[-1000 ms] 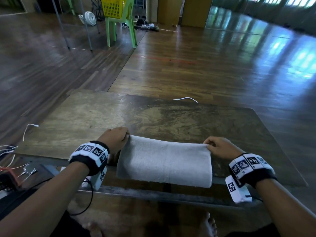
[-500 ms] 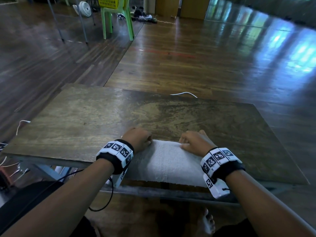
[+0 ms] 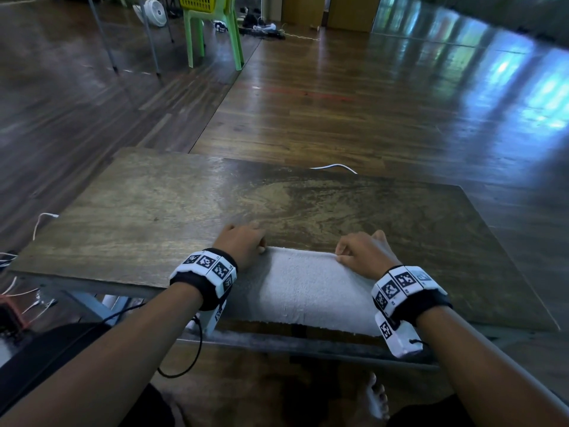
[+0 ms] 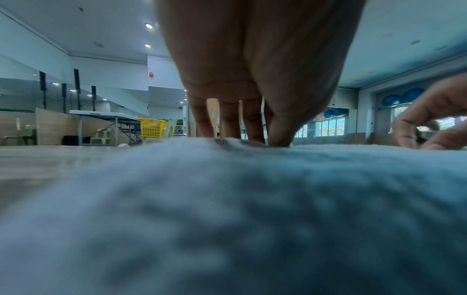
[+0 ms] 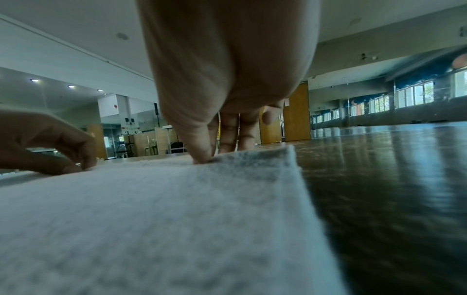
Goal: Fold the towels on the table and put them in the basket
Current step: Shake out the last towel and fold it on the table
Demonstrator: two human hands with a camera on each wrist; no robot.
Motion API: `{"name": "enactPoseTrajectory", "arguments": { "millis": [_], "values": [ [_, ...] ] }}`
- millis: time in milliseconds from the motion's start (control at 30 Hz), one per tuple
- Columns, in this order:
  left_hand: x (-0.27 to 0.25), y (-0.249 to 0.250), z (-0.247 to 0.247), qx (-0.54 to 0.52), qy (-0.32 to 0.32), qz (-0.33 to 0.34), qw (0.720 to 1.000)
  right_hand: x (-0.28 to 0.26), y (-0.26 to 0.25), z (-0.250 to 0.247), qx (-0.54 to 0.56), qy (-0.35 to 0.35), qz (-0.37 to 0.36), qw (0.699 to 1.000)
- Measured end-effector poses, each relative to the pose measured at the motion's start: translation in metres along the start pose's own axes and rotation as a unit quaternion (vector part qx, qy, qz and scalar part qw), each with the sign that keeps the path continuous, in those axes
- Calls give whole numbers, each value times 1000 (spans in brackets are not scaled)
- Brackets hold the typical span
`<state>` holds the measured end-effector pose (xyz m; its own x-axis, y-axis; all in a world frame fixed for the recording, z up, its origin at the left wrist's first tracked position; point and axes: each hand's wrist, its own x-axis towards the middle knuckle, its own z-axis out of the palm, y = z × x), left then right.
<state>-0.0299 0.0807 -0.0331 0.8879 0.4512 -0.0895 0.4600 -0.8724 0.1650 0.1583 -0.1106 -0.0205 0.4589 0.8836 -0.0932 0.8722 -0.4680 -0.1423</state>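
Observation:
A grey folded towel [image 3: 304,288] lies at the near edge of the wooden table [image 3: 154,211], its front part hanging slightly over the edge. My left hand [image 3: 261,246] pinches the towel's far edge near the left corner; in the left wrist view the thumb lies on the towel [image 4: 227,199] and the fingers [image 4: 227,119] reach down behind its edge. My right hand [image 3: 338,255] pinches the same far edge towards the right, thumb on the towel [image 5: 177,209] and fingers [image 5: 235,137] behind it. The yellow basket [image 3: 200,3] stands on a green chair [image 3: 212,32] far across the floor.
A white cable [image 3: 335,167] lies past the table's far edge, and more wires [image 3: 18,291] hang at the left. A white fan [image 3: 152,10] stands beside the green chair. Polished wooden floor surrounds the table. A bare foot [image 3: 374,396] shows under the table.
Both hands left the towel's outer corners and came inward along its far edge, then spread a little apart again. The towel stays at the table's near edge.

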Motion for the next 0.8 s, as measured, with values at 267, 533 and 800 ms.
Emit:
{"name": "enactPoseTrajectory", "arguments": {
  "millis": [267,533,800],
  "values": [
    [-33,-15,-10,97,75,-56,991,-29,22,1,-130,44,49,989],
    [-78,41,32,-41,-65,-42,996,-73,-40,48,-15,-57,10,998],
    [-47,12,38,-10,-55,-85,995,-49,-40,37,49,-129,-20,990]
  ]
}}
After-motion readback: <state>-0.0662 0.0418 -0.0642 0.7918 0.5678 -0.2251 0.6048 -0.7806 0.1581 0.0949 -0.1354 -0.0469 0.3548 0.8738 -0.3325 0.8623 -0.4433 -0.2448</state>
